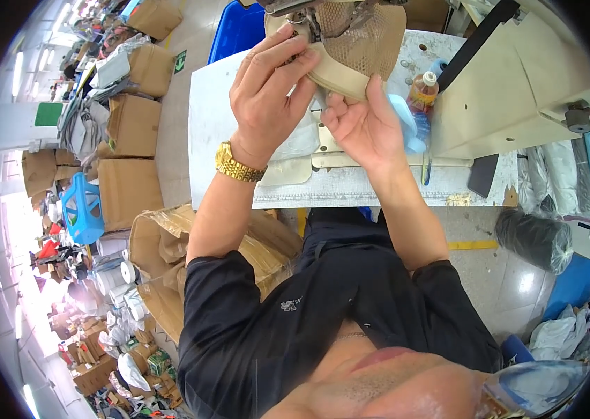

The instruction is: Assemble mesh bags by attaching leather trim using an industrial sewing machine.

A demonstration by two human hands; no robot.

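A beige mesh cap (pixel 357 43) with a smooth tan band (pixel 337 74) along its edge lies under the head of a sewing machine (pixel 302 15) at the top of the view. My left hand (pixel 268 91) presses its fingertips on the band's left end, close beside the metal presser parts, with a gold watch (pixel 240 165) on the wrist. On the other side, my right hand (pixel 370 129) turns palm up and pinches the band's right end between thumb and fingers. The far part of the cap is hidden behind the machine head.
Right of my right hand stand a bottle with an orange cleaner-like liquid (pixel 422 91) and a light blue plastic container (pixel 402 122). The machine's cream body (pixel 518 91) fills the right side. A blue bin (pixel 237 31) and cardboard boxes (pixel 131 188) stand left of the white table (pixel 221 126).
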